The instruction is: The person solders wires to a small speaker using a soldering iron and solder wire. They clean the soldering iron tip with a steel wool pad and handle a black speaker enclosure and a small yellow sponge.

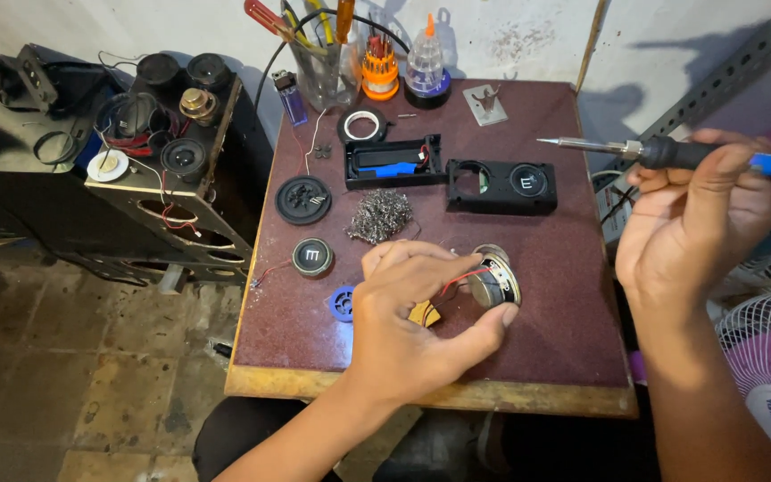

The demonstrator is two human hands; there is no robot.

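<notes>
Left hand (408, 326) grips a small round speaker driver (495, 278), thumb under it and fingers curled over its red wire, at the near centre of the maroon table (564, 321). Right hand (693, 219), at 3 o'clock from the driver, is closed around a blue-handled soldering iron (671, 153), tip pointing to 9 o'clock, held above the table. At 12 o'clock from the driver lies a black speaker housing (501, 187). At 10 o'clock sits a pile of metal wool (378, 215). Farthest, a screwdriver set (379, 70).

Bare tabletop (573, 295) right of speaker (495, 277); wire-wool clump (379, 215), probably loose, crowds left.
</notes>
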